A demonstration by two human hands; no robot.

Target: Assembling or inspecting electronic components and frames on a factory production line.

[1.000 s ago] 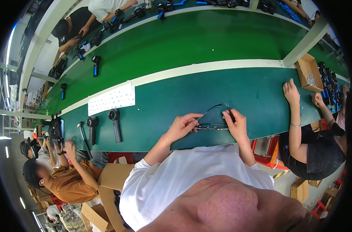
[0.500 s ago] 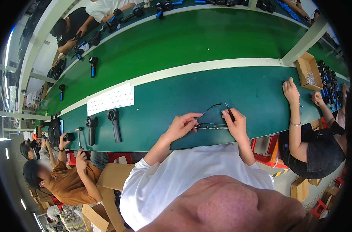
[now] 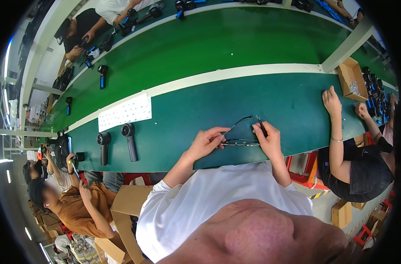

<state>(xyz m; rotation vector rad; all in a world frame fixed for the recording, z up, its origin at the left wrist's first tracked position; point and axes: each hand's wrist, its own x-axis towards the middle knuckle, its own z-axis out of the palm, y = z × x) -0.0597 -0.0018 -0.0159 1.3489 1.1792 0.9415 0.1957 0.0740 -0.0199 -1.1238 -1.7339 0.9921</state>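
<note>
A pair of thin-framed eyeglasses (image 3: 241, 143) is held low over the near edge of the green table. My left hand (image 3: 208, 141) pinches it at the left end, and one dark temple arm (image 3: 241, 120) sticks up away from me. My right hand (image 3: 268, 138) is closed around black tweezers (image 3: 263, 127), their pale tips pointing away from me. The right fingers also touch or nearly touch the right end of the glasses; exactly how is hidden. Left of my hands, two dark handheld fans (image 3: 130, 141) (image 3: 103, 148) lie on the table.
A white printed sheet (image 3: 125, 112) lies behind the fans. Beyond a pale rail (image 3: 218, 75) runs a green belt (image 3: 200, 46) with more fans (image 3: 103, 77). At right, a co-worker's arm (image 3: 336, 114) rests near a cardboard box (image 3: 353, 79) of small parts. A co-worker in brown (image 3: 84, 207) sits at left.
My hands and the glasses stay almost still. Fans on the belt have shifted slightly left. The co-worker at left has drawn a tool back from the table toward a dark round part.
</note>
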